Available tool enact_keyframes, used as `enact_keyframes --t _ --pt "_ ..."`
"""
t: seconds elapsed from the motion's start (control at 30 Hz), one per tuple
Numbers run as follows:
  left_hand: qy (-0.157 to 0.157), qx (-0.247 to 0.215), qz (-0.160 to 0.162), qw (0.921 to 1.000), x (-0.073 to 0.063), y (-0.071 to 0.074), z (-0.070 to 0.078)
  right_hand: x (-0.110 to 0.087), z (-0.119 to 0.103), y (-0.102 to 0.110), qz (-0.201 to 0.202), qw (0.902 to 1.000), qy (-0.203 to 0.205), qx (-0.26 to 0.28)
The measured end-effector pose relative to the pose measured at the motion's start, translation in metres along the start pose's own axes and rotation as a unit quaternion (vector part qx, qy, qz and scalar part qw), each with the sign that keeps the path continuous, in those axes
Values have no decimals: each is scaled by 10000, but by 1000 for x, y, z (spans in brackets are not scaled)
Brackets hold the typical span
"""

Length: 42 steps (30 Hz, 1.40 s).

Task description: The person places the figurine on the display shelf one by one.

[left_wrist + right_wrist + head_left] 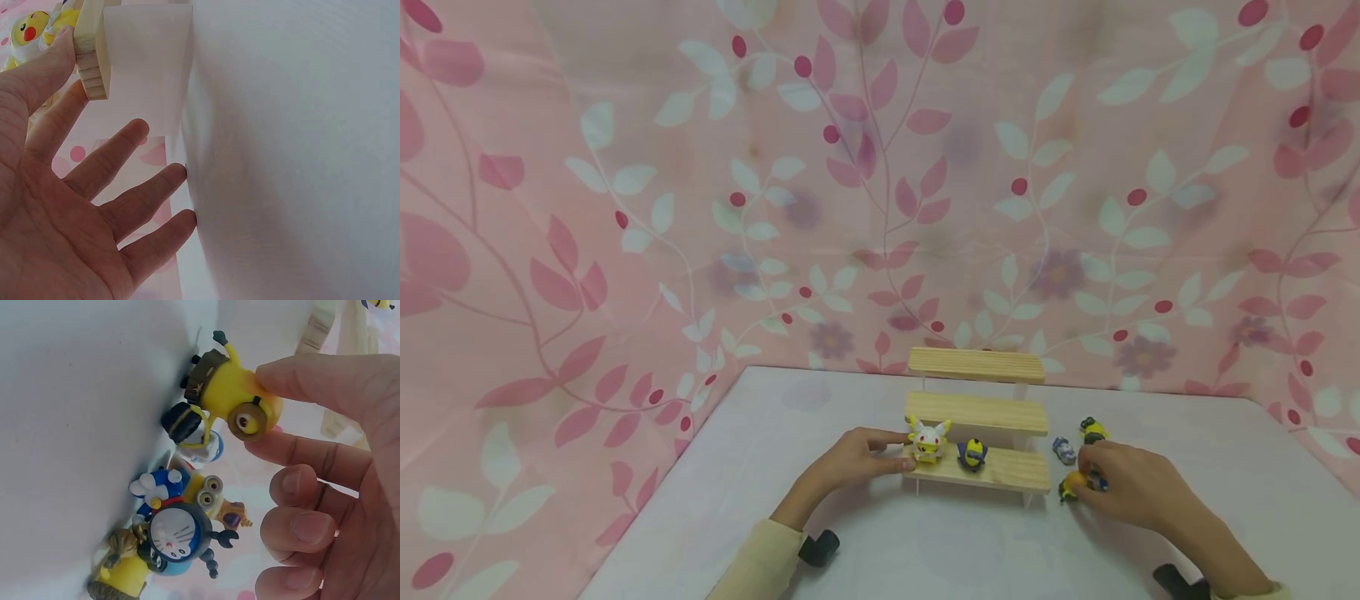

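Note:
My right hand pinches a yellow one-eyed minion figurine between thumb and index finger; its other fingers curl beside it. The figurine is tilted, low over the white table. Beyond it in the right wrist view cluster several figurines, among them a blue-and-white cat and a two-eyed minion. At the lowest plank of a three-step wooden display stand, my left hand grips the left end with thumb and index finger, other fingers spread. On that plank stand a white-and-yellow figurine and a yellow-and-dark-blue figurine.
The stand's middle plank and top plank rise behind on clear supports. Right of the stand lie a grey-blue figurine and a yellow-and-dark figurine. A pink floral cloth hangs behind the white table.

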<state>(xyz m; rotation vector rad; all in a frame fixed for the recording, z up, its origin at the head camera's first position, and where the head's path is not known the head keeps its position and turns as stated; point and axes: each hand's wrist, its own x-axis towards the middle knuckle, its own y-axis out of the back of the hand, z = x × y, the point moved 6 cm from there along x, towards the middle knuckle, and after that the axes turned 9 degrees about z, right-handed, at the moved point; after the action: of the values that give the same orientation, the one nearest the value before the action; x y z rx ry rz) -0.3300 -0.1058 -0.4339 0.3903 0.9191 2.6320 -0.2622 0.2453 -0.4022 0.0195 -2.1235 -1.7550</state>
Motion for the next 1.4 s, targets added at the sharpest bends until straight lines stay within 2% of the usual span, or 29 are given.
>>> enact_keyframes --t 0.47,0.67,1.4 --pt "41 46 22 10000 1 0 -1 3 -1 -5 369 9989 149 245" --pt "124 35 20 9999 1 -1 -3 4 0 -8 353 9989 128 281" --pt "120 12 38 9999 1 0 -2 3 2 -8 435 9986 219 221"
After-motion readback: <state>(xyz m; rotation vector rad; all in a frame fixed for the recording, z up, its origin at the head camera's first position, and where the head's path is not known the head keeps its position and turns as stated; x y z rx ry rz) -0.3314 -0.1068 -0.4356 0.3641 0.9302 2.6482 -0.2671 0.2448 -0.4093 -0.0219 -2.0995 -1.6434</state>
